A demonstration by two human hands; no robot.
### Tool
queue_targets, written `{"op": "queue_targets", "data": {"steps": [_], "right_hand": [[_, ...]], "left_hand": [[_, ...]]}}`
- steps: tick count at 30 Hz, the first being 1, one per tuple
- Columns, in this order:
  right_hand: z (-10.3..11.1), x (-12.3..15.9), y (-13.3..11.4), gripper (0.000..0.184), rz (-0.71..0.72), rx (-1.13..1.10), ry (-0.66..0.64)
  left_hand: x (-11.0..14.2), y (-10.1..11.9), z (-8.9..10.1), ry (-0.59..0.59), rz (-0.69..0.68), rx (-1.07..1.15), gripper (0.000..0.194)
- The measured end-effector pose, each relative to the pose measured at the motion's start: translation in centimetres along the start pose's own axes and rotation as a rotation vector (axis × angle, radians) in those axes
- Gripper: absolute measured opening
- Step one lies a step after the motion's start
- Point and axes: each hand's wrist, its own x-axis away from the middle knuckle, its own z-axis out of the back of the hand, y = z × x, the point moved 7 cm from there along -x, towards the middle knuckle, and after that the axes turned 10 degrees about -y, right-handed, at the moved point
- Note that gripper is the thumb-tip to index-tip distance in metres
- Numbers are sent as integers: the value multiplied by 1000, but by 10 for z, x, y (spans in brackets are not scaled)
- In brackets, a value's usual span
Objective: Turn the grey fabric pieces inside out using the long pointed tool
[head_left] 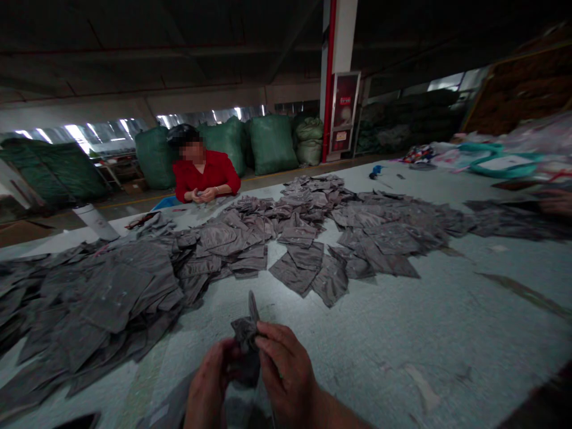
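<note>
Close to the table's near edge, a small grey fabric piece (245, 331) is bunched up between my two hands, with a narrow tip standing up from it. My right hand (286, 370) is closed, thumb and fingers pinching its right side. On its left side, my left hand (209, 376) is curled with its fingertips on the cloth; they are dark and slightly blurred. Beyond my hands lies a loose heap of similar flat grey fabric pieces (297, 268). Another large pile of grey fabric pieces (118, 292) spreads to the left.
Across the pale table (379, 357) sits a person in a red shirt (210, 173), hands together over the tabletop. A white bottle (96, 221) leans at left. Plastic bags (540, 140) and a teal item (504, 164) lie at right, near another person's hand (556, 202). Green sacks (272, 146) stand behind.
</note>
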Motion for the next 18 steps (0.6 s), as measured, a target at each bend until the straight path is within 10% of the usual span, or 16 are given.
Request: {"op": "queue_targets", "data": {"steps": [5, 10, 18], "right_hand": [[-1, 14, 0, 36, 42, 50, 17], [11, 16, -7, 31, 176, 114, 56], [43, -29, 13, 21, -127, -71, 107]], "left_hand": [[-53, 50, -49, -276, -62, -6, 40], [-42, 31, -90, -577, 57, 76, 35], [1, 0, -77, -320, 126, 41, 38]]}}
